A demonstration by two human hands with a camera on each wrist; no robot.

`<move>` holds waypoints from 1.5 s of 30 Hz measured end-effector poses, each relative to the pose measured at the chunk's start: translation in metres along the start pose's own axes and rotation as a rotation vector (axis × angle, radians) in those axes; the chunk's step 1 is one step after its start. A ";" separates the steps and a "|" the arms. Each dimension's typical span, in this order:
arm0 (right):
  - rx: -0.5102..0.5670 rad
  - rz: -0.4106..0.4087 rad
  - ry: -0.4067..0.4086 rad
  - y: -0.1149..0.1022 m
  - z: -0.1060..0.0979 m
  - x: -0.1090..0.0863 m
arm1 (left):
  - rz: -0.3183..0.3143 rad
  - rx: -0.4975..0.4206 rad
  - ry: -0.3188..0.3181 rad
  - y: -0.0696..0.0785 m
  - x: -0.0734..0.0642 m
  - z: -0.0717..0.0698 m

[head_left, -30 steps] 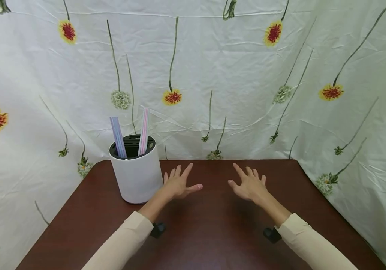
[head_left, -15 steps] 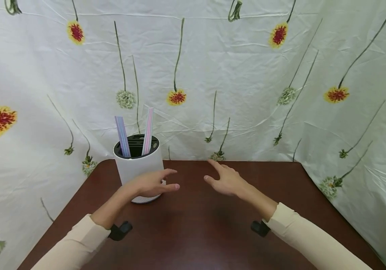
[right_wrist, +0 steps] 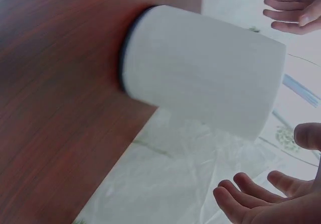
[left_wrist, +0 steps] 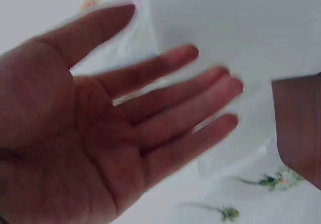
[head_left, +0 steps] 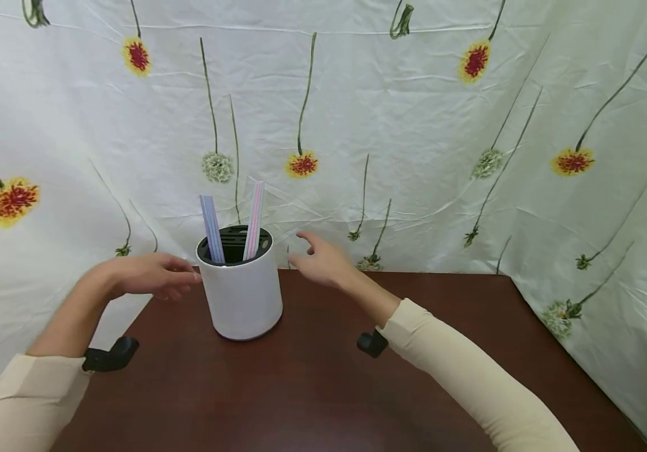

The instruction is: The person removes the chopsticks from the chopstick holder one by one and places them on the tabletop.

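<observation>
Both hands, left and right, spread-fingered, flank a smooth white cylindrical holder on glossy wood.

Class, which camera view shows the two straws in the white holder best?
The head view: both straws stand clear in the white holder. The right wrist view catches only a blue sliver; the left wrist view shows none.

Bright, even light; wrist views motion-blurred.

Head view: high, facing down-forward. Wrist views: close, facing palms. All share white holder.
</observation>
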State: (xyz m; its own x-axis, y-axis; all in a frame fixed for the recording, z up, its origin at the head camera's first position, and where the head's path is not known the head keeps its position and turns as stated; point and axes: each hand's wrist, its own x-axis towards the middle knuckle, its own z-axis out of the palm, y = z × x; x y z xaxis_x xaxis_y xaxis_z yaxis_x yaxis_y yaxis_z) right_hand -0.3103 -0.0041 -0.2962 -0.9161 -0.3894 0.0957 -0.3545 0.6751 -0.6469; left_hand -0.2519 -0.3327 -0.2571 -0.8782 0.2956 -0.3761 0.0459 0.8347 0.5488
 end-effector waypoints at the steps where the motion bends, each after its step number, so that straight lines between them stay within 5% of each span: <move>1: 0.017 0.009 0.007 -0.005 0.001 0.004 | -0.006 -0.002 0.035 -0.007 0.000 -0.007; 7: 0.149 0.048 0.031 -0.028 0.010 0.021 | -0.024 -0.115 0.247 -0.031 0.009 -0.023; 14: 0.362 0.107 0.141 -0.040 0.030 0.042 | -0.024 -0.478 0.376 -0.028 0.039 -0.017; 20: 0.446 0.144 0.239 -0.036 0.052 0.052 | -0.006 -0.705 0.393 -0.028 0.066 -0.009; 26: 0.484 0.163 0.226 -0.031 0.070 0.052 | 0.011 -0.857 0.337 -0.033 0.078 -0.001; 31: 0.481 0.181 0.225 -0.028 0.075 0.051 | 0.003 -0.897 0.340 -0.036 0.086 0.003; 39: 0.500 0.172 0.185 -0.017 0.066 0.047 | -0.013 -0.840 0.350 -0.034 0.085 0.008; 45: 0.553 0.134 0.101 0.004 0.046 0.032 | 0.066 -0.792 0.338 -0.019 0.083 0.023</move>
State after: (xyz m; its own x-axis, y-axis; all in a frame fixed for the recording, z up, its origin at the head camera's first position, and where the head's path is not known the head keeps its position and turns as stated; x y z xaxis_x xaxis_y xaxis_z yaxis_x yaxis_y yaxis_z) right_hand -0.3323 -0.0429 -0.3306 -0.9692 -0.2430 0.0395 -0.1081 0.2760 -0.9551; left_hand -0.3147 -0.3132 -0.3156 -0.9857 0.0729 -0.1519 -0.1334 0.2135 0.9678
